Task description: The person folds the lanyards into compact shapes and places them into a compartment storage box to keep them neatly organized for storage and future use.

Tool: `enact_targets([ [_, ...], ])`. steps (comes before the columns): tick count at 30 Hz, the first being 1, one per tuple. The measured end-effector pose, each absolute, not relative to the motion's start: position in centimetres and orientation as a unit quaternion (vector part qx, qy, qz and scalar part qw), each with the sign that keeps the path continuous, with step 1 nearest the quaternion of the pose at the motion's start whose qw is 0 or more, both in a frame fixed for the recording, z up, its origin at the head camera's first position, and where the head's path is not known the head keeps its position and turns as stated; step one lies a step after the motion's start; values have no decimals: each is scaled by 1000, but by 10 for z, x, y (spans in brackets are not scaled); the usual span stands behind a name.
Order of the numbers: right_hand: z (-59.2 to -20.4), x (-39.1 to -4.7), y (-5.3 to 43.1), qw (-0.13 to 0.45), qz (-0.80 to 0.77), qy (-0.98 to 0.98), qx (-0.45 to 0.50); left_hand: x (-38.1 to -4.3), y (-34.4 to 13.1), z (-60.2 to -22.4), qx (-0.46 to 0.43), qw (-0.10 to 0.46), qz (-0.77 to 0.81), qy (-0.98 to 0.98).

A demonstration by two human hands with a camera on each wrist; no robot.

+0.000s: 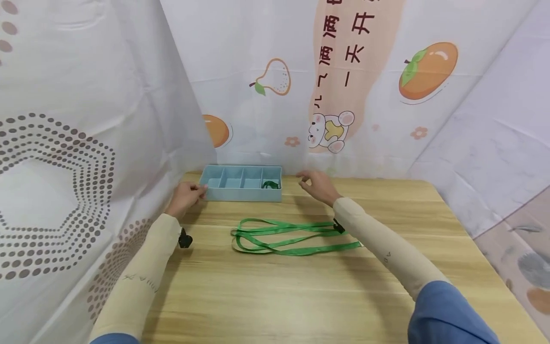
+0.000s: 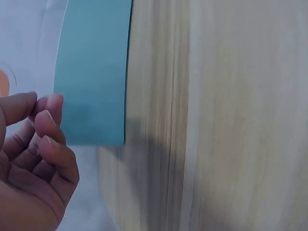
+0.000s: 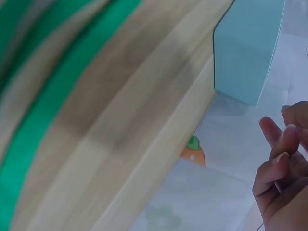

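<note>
A light blue box with several compartments sits at the back of the table, and dark green material lies in its rightmost compartment. At the box's left front corner is my left hand, thumb and fingertips bent close together. In the left wrist view those fingertips overlap the box's rim; whether they pinch it is unclear. My right hand is raised just right of the box, apart from it, with loosely bent fingers and nothing in them. Nearer to me a green ribbon-like strap lies in long loops.
The wooden table has its back edge behind the box. Printed white cloth hangs behind and along the left side. A small black device is on the left wrist, another on the right wrist, above the strap.
</note>
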State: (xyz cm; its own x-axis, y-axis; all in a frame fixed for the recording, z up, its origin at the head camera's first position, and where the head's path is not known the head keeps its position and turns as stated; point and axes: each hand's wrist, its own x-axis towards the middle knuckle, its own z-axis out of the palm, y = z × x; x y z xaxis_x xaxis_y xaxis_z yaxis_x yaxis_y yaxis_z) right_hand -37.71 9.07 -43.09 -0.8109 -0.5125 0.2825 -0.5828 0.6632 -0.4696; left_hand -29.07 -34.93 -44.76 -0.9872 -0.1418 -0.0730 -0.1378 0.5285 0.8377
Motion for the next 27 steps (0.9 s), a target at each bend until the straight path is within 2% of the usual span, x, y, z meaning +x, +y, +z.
enact_targets([
  [8,-436,-347,126,60,276,-909,306,-284,-331,-445,-39,-26,-418,-907],
  [27,-455,-288,185,-5,252,-912,324,-263,-277,-450,-184,-102,-424,-881],
])
